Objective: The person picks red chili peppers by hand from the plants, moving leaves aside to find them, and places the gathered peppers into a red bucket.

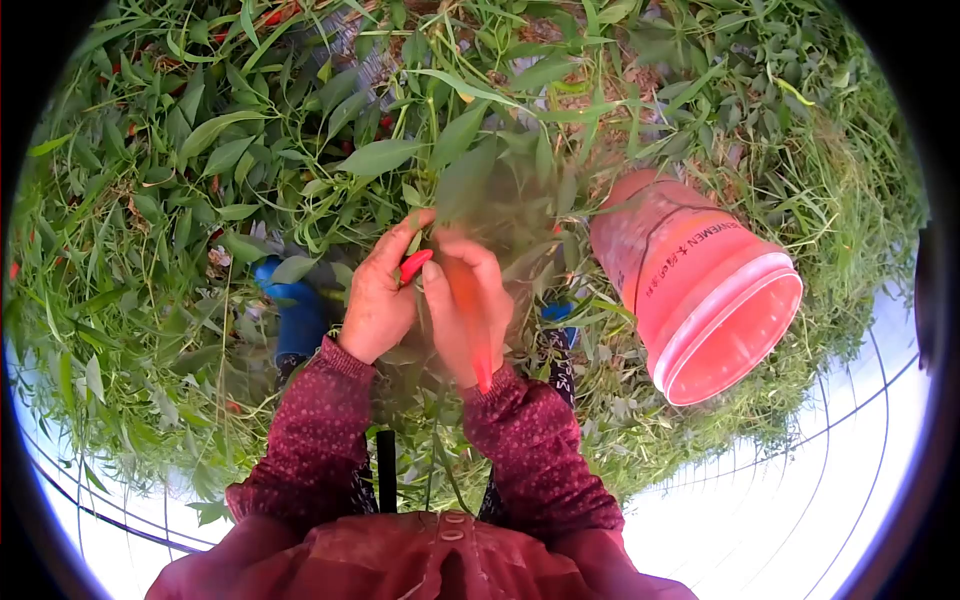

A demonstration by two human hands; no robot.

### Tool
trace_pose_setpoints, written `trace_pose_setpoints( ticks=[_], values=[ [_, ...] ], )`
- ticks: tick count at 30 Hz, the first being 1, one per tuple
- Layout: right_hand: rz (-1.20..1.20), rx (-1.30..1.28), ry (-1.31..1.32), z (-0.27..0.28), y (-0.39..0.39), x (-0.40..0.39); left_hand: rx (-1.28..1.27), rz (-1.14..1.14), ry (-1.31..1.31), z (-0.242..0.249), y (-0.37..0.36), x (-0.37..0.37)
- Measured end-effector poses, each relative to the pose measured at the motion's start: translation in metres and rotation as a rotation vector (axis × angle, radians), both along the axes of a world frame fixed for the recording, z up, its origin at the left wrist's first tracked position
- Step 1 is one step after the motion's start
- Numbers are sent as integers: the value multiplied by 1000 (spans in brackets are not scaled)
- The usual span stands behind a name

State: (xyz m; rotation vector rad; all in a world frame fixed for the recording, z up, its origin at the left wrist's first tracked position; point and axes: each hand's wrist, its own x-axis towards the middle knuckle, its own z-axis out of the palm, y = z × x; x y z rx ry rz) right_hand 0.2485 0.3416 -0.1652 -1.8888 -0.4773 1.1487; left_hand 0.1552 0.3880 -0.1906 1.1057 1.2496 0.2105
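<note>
My left hand [382, 292] is closed, its fingers curled around a small red chilli pepper [415, 265] that pokes out toward my right thumb. Close beside it, my right hand [462, 305] is curled too and partly smeared by motion. A longer red chilli pepper [478, 335] lies along this hand between thumb and fingers, pointing back to the wrist; its upper end is blurred. Green leaves [470, 180] of the pepper plants hang just beyond both hands, some of them blurred. My fingertips are partly hidden among them.
A pink-red plastic bucket [690, 290] leans on its side in the plants at the right, its mouth facing me. Blue shoes [290, 290] show below my hands. More red chillies [280, 15] sit among dense foliage at the upper left.
</note>
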Motion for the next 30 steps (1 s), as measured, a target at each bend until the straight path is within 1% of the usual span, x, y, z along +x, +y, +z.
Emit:
trace_pose_setpoints(
  ticks=[1, 3, 5, 6, 7, 8, 9, 10, 11, 12, 14, 15, 16, 17, 18, 19, 20, 21, 22, 23, 24, 25, 26, 28, 29, 30],
  values=[
    [-15, 32, -16, 1, -1, -2, 0, -6, 1, 0, -2, 0],
    [-32, 34, 17, 6, -4, 3, -187, 66, -107, 3, -4, 3],
    [-67, 36, -18, 9, -5, 7, -217, 120, -107, 9, -2, 10],
    [-216, 49, 98, 8, -13, 1, -92, 58, -82, 4, -8, 10],
    [-77, -9, 34, 28, -10, 8, 35, -4, -53, -1, -11, 10],
    [-7, -102, 50, 40, -14, 11, 29, -30, -79, -2, -13, 9],
    [48, -88, 26, 41, -24, 16, 19, -54, -107, -1, -14, 10],
    [-63, -102, 115, 44, -23, 21, 65, -107, -103, 2, -14, 13],
    [-40, -87, 44, 43, -26, 31, 107, -160, -96, 7, -16, 16],
    [40, -81, -60, 48, -17, 41, 110, -255, -33, 13, -19, 20],
    [89, -130, -188, 58, 3, 61, 76, -279, -46, 16, -28, 24],
    [287, -42, -426, 56, 18, 72, 58, -300, -49, 15, -33, 25],
    [233, 4, -362, 57, 38, 75, 64, -279, -39, 15, -36, 25],
    [177, 49, -297, 56, 59, 75, 68, -308, -32, 15, -39, 24],
    [211, 63, -222, 54, 80, 71, 73, -337, -24, 15, -40, 22],
    [243, 75, -150, 48, 99, 67, 83, -320, -16, 15, -41, 19],
    [358, 240, -133, 28, 112, 56, 147, -356, -24, 17, -44, 17],
    [470, 52, -104, 25, 132, 39, 208, -394, -29, 17, -47, 13],
    [536, -68, -27, 1, 142, 24, 250, -386, -44, 16, -52, 11],
    [718, -167, -154, -23, 154, 9, 249, -376, -40, 19, -52, 7],
    [822, -191, -223, -50, 160, -7, 166, -382, -58, 23, -50, 4],
    [930, -279, -379, -63, 169, -24, 167, -372, -66, 23, -55, 1],
    [1025, -315, -432, -90, 170, -32, 167, -362, -74, 22, -60, -3],
    [1054, -431, -480, -120, 169, -42, 176, -331, -80, 22, -68, -10],
    [1067, -436, -484, -130, 163, -42, 181, -304, -79, 22, -71, -13],
    [1017, -490, -502, -141, 157, -39, 178, -288, -83, 22, -71, -17]
  ],
)
